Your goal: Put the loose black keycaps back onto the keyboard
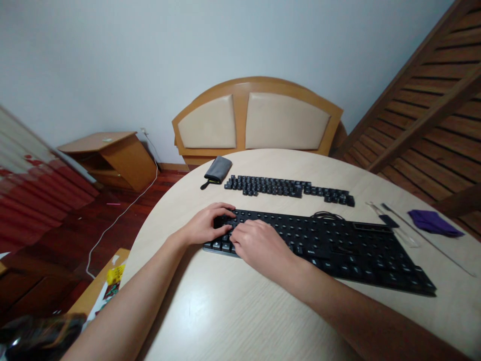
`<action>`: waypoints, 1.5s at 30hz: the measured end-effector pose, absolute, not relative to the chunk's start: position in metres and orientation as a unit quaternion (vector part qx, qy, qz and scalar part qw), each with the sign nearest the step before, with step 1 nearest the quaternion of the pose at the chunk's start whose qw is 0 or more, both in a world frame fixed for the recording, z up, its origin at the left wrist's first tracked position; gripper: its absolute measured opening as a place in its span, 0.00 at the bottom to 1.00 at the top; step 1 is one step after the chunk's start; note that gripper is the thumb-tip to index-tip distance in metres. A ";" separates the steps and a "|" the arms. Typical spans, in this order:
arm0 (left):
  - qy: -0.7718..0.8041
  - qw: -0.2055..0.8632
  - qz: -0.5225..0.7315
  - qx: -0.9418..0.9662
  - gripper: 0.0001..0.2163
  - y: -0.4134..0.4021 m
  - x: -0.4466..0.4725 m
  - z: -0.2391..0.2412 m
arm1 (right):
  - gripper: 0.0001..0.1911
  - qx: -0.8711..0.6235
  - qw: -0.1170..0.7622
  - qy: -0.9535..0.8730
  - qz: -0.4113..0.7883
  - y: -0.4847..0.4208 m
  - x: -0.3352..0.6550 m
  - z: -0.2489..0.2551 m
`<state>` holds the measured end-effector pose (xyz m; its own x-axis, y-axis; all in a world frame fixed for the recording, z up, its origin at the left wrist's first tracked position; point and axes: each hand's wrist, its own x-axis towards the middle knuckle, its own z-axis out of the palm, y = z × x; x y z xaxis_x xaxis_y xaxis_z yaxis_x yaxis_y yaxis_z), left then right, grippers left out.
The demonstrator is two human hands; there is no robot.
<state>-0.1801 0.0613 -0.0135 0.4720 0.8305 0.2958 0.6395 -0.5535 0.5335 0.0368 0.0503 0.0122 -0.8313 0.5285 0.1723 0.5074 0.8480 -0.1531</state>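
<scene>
Left hand [205, 223], grip parted, at nine o'clock on the keyboard [338, 250]; right hand's [259, 243] grip unclear. A forward shove could scatter eleven-o'clock keycaps [272, 187].

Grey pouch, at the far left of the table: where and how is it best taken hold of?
Probably by the long left edge of the grey pouch, with the left hand coming from the left: it lies low and fairly flat, and rows of keycaps begin close on its right. The black loop jutting from its near end could also serve.
</scene>
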 end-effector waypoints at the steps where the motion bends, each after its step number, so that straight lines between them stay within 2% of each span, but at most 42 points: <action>1: 0.438 0.177 0.269 0.839 0.10 0.061 -0.180 -0.014 | 0.09 -0.269 0.101 -0.957 0.040 0.049 0.036 0.011; 10: 0.438 0.178 0.271 0.839 0.11 0.062 -0.180 -0.015 | 0.08 -0.219 0.082 -0.972 -0.020 0.047 0.036 0.014; 16: 0.438 0.177 0.268 0.839 0.11 0.062 -0.180 -0.016 | 0.09 -0.209 0.076 -0.975 -0.018 0.050 0.038 0.015; 21: 0.434 0.175 0.272 0.841 0.11 0.063 -0.181 -0.017 | 0.08 -0.236 0.085 -0.968 -0.009 0.051 0.037 0.010; 29: 0.432 0.179 0.273 0.841 0.11 0.064 -0.181 -0.017 | 0.10 -0.274 0.054 -0.959 -0.038 0.040 0.029 0.007; 38: 0.430 0.178 0.282 0.839 0.12 0.064 -0.181 -0.018 | 0.11 -0.331 0.110 -0.936 0.056 0.061 0.040 0.024; 41: 0.431 0.182 0.273 0.841 0.12 0.065 -0.181 -0.018 | 0.11 -0.371 0.140 -0.918 0.016 0.082 0.039 0.025; 45: 0.437 0.179 0.267 0.840 0.12 0.065 -0.182 -0.017 | 0.14 -0.360 0.118 -0.925 -0.035 0.115 0.033 0.016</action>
